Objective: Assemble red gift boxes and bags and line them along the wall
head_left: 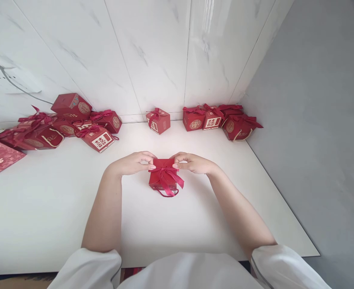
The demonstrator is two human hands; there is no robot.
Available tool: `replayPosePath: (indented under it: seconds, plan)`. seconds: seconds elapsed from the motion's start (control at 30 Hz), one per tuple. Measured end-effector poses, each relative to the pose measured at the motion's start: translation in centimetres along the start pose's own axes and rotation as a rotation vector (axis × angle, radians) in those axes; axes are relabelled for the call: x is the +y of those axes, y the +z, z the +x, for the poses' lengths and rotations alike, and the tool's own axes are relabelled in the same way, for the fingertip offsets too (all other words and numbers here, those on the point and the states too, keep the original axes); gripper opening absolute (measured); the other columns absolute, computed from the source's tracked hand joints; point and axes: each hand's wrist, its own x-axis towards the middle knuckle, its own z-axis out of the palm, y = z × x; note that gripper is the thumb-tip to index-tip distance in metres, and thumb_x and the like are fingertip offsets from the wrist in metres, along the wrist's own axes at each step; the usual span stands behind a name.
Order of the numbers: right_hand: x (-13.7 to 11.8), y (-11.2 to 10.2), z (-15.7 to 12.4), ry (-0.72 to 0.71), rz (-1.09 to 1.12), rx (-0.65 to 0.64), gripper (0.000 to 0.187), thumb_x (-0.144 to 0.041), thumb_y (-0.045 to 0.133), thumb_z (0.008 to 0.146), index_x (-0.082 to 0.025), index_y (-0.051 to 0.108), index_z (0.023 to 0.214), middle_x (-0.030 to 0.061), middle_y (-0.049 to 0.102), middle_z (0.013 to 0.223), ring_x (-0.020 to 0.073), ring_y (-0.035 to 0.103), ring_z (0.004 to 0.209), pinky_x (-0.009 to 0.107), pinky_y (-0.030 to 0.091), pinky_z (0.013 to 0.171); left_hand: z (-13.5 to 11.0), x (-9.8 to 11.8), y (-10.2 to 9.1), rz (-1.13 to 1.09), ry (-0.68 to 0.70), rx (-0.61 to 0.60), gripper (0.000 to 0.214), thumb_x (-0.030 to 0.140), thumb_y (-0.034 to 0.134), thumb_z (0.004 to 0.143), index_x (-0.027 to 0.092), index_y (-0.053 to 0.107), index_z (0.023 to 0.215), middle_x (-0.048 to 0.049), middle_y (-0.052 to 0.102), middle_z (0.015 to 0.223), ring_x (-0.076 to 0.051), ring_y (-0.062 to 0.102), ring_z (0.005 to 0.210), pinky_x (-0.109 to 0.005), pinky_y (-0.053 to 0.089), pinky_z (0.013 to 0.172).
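A small red gift box (pixel 157 179) with a ribbon bow (pixel 166 172) on its top stands on the white table in front of me. Its dark red cord handle (pixel 168 195) hangs out on the side nearest me. My left hand (pixel 139 162) grips the box's left upper edge, thumb on the top. On the opposite edge, my right hand (pixel 192 162) holds it the same way. The fingers behind the box are partly hidden.
Several red gift boxes (pixel 97 138) are heaped at the left, beside a pink-red printed bag (pixel 4 154). One box (pixel 159 121) stands alone by the tiled wall; more boxes (pixel 212 119) stand at the right. A grey panel (pixel 315 120) borders the table (pixel 59 208).
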Motion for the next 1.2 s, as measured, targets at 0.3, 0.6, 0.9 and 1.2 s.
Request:
replayPosePath:
  seconds: [0.3,0.6,0.9,1.2]
  plan:
    - [-0.1,0.0,0.0,0.040,0.003,-0.008,0.042,-0.062,0.058,0.084,-0.020,0.061,0.079,0.0053,0.057,0.118,0.0227,0.055,0.107,0.035,0.043,0.095,-0.1,0.1,0.2,0.038,-0.027,0.023,0.041,0.060,0.057,0.080,0.021,0.066,0.070,-0.0031,0.059,0.125,-0.021,0.059,0.099,-0.030,0.045,0.088]
    - [-2.0,1.6,-0.1,-0.119,-0.011,0.277,0.020,-0.037,0.050,0.094,-0.027,0.063,0.105,0.0040,0.054,0.134,0.0204,0.046,0.129,0.039,0.032,0.109,-0.6,1.0,0.1,-0.008,-0.042,0.030,0.040,0.060,0.053,0.083,0.023,0.067,0.078,-0.0020,0.062,0.115,-0.020,0.060,0.095,-0.028,0.044,0.085]
    - [-0.9,3.7,1.2,-0.200,-0.123,0.127,0.023,-0.014,0.054,0.086,-0.026,0.070,0.100,0.0059,0.042,0.146,0.0230,0.029,0.143,0.044,0.033,0.111,-0.1,0.5,0.3,0.046,-0.034,-0.001,0.039,0.059,0.051,0.083,0.022,0.061,0.076,-0.0019,0.062,0.103,-0.020,0.057,0.089,-0.030,0.044,0.079]
    - [-2.2,1.8,-0.4,-0.143,-0.114,0.105,0.019,-0.032,0.061,0.088,-0.025,0.065,0.105,0.0067,0.040,0.148,0.0267,0.041,0.136,0.044,0.040,0.104,-0.6,0.5,-0.1,0.010,-0.047,0.041,0.040,0.061,0.054,0.082,0.025,0.063,0.098,-0.0025,0.064,0.116,-0.025,0.058,0.110,-0.034,0.045,0.092]
